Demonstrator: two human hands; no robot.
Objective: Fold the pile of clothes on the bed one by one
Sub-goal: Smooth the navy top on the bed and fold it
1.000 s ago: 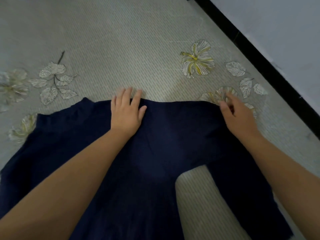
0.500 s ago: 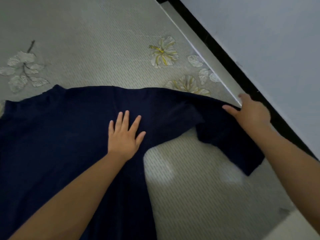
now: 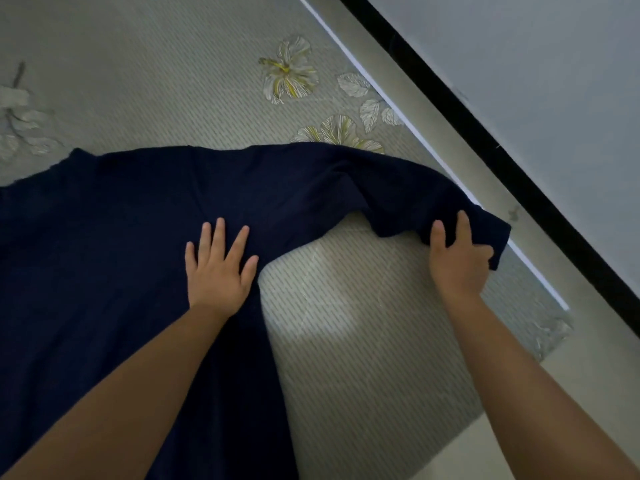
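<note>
A navy blue shirt [image 3: 138, 244] lies spread across the bed [image 3: 363, 341], its floral sheet [image 3: 173, 81] showing beyond it, with one sleeve [image 3: 415, 199] reaching toward the bed's right edge. The left hand [image 3: 216, 271] lies flat on the shirt's body beside the armpit, fingers straight and fanned wide. The right hand [image 3: 457, 258] grips the sleeve's end — thumb and fingers curled into the cloth — lifting it slightly off the sheet.

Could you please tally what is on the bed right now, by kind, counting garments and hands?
Navy garment: 1, spread on the bed sheet
Hands: 2, left hand flat on the garment, right hand gripping its sleeve end
Total: 3
</note>
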